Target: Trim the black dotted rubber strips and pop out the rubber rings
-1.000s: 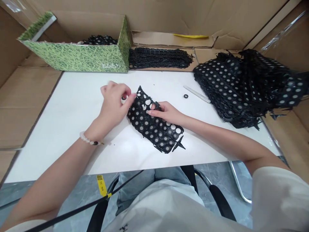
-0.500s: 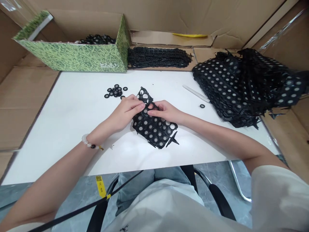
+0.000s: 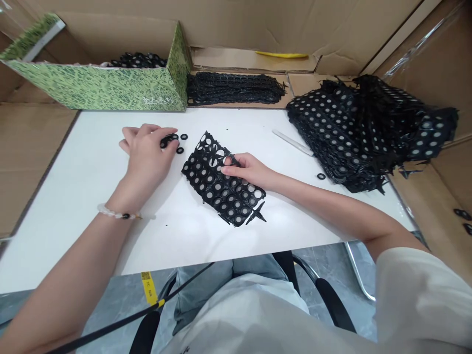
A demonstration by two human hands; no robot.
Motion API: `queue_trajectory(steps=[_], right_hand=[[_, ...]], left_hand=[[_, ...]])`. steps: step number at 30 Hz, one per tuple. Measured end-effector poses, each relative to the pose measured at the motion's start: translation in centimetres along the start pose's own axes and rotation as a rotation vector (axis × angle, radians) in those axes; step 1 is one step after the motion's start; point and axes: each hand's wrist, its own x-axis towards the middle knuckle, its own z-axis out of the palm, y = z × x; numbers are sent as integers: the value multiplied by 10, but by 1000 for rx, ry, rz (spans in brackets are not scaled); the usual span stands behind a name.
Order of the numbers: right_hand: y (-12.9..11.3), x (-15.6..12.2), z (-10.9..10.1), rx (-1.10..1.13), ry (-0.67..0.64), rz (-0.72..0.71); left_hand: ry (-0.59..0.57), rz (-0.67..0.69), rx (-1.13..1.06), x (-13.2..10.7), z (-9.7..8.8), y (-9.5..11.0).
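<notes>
A black rubber sheet (image 3: 221, 182) full of round rings lies on the white table (image 3: 92, 196). My right hand (image 3: 247, 169) rests on its upper part, fingers curled and pinching the sheet's edge. My left hand (image 3: 145, 152) is to the left of the sheet, over a small pile of loose black rings (image 3: 177, 140). Its fingers are curled over the pile and touch the rings. Several holes near the sheet's top are empty.
A green patterned box (image 3: 110, 88) holding black rings stands at the back left. Stripped black sheets (image 3: 236, 88) lie behind it. A big stack of full sheets (image 3: 354, 132) sits at the right. A lone ring (image 3: 321, 176) and a white strip (image 3: 293, 142) lie near that stack. Cardboard walls surround the table.
My left hand moved from the sheet's top edge out to the left onto the loose ring pile. The right hand stayed on the sheet. The camera view shifted slightly.
</notes>
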Motion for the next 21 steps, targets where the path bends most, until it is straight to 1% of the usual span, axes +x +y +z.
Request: queue_trajectory(steps=[2, 4, 7, 10, 13, 16, 19, 21], right_hand=[[1, 1, 1, -8, 2, -17], [2, 1, 0, -26, 4, -35], [2, 2, -1, -55, -15, -68], [2, 1, -4, -63, -84, -117], [3, 1, -7, -62, -158, -158], [7, 3, -9, -100, -193, -172], [8, 5, -9, -128, -181, -140], [7, 5, -9, -110, -165, -117]], left_hand=[[-28, 18, 47, -6, 9, 9], [-63, 49, 103, -11, 16, 14], [-123, 119, 234, -13, 23, 14], [-207, 184, 322, -14, 25, 12], [-294, 195, 310, -14, 25, 12], [-338, 186, 269, -15, 25, 12], [-339, 169, 195, -15, 27, 11], [-294, 143, 125, -15, 29, 10]])
